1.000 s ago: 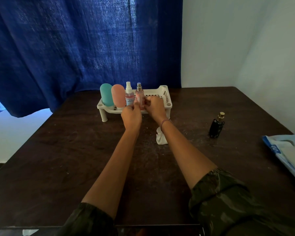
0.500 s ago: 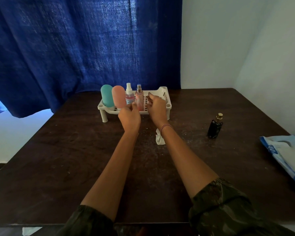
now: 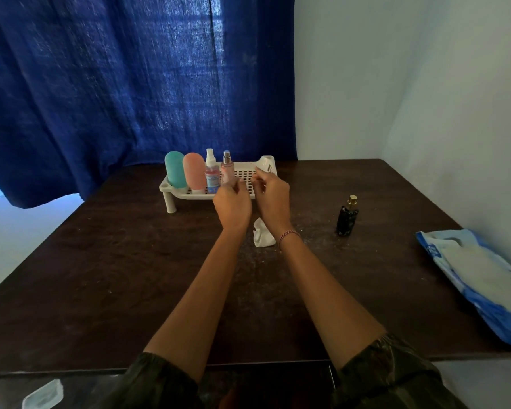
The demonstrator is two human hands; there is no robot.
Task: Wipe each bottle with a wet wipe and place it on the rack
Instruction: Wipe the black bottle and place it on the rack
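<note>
over at the white rack (image 3: 171, 187) near the far edge of the table (image 3: 101, 276): four bottles lined up now, teal bottle (image 3: 175, 169), pink bottle (image 3: 194, 172), a clear spray bottle (image 3: 212, 172), and the small pink spray bottle (image 3: 227, 168) newest in line. a second ago both hands wrapped around that last one, now backed off and empty. left hand (image 3: 232, 202) loosely curled just in front of it, not gripping, maybe just brushing the base, hard to tell. right hand (image 3: 270, 196) fingers half open over the bare grid of the rack, holding nothing.

so probably that one counts as done, wiped and set down. standing upright, long axis vertical, nozzle straight up, same as its neighbours, snug beside the clear spray bottle.

still left: black bottle (image 3: 347, 216) with the gold cap, upright on the table well off to the right, not on the rack yet. crumpled wipe (image 3: 261, 236) lying on the table under the right wrist, pack of wipes (image 3: 478, 278) at the right edge. likely next: grab the wipe, then the black one.
</note>
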